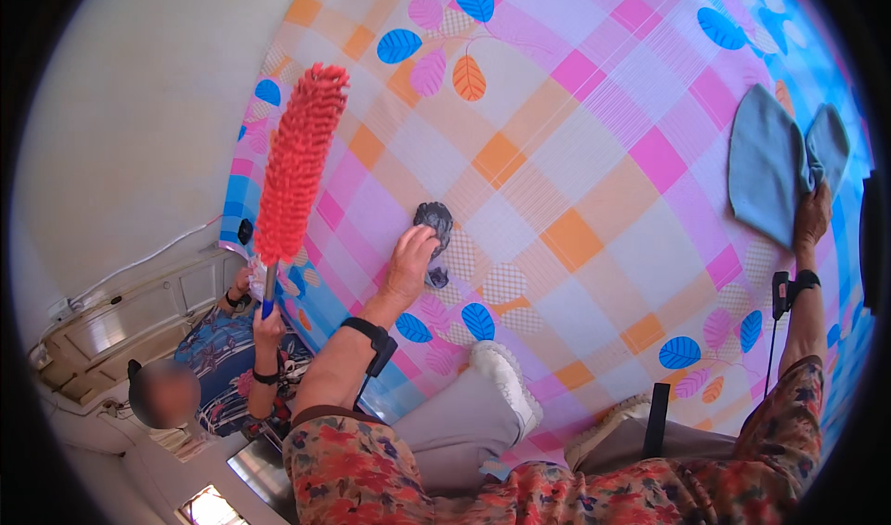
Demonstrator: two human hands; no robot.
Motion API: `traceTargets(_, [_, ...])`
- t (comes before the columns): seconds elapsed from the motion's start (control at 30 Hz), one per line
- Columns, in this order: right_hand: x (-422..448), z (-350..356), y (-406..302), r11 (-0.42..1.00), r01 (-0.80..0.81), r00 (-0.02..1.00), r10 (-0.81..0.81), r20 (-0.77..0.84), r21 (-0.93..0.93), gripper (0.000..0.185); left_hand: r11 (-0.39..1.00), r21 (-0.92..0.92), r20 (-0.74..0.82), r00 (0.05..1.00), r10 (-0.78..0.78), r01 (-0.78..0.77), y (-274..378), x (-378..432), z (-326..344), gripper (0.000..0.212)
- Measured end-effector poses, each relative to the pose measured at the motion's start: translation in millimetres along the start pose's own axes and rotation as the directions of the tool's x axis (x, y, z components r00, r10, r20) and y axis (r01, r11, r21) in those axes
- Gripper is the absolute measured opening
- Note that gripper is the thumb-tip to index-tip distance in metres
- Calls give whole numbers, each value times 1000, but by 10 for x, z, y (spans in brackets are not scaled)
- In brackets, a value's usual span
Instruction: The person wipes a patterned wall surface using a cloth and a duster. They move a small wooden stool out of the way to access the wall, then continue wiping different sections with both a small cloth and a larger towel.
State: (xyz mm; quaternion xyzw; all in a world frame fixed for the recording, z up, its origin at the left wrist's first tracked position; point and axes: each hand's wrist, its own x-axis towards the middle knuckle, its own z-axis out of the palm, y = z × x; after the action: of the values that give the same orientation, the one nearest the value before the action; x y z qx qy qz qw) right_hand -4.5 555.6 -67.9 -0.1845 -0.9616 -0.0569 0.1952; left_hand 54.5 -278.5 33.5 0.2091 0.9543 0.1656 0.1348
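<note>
My left hand (415, 257) has its fingers closed on a crumpled dark plastic bag (434, 218), which rests on a patterned bed sheet (571, 239). Far to the right, my right hand (814, 215) grips a folded grey-blue cloth (766, 166) at its gathered lower edge; the cloth spreads above the hand in two lobes. At the left, another person's hand (269, 326) holds the blue handle of a red microfiber duster (303, 166), upright near the wall. That person's other hand (241, 283) is beside a pale crumpled item (257, 278).
The other person (230, 379) is at the lower left, close to the sheet's edge. A pale wall (139, 121) carries a white cable (146, 264) above a panelled wooden piece (104, 337). A small black object (245, 230) lies at the sheet's left edge.
</note>
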Motion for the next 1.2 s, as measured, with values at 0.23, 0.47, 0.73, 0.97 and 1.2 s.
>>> traceTargets(0.23, [10,-183,-316,1000,19,999,-18,-47,15,33,719,-395,361,816,-451,572,-1,49,-793,22])
traceTargets(0.47, [362,-503,-522,992,-102,940,120,320,-71,28,396,-791,215,817,-535,467,177,400,-1357,25])
traceTargets(0.73, [733,-696,-1078,974,-31,999,37,-20,224,43,9,-933,327,854,-405,361,281,1248,-1285,19])
traceTargets(0.97, [528,-397,-2004,998,65,994,-66,88,20,42,800,-347,-384,704,-597,489,-319,1580,-888,36])
traceTargets(1.2, [445,-237,-1971,996,84,996,-85,29,39,39,678,-241,-140,667,-732,694,57,1533,-221,48])
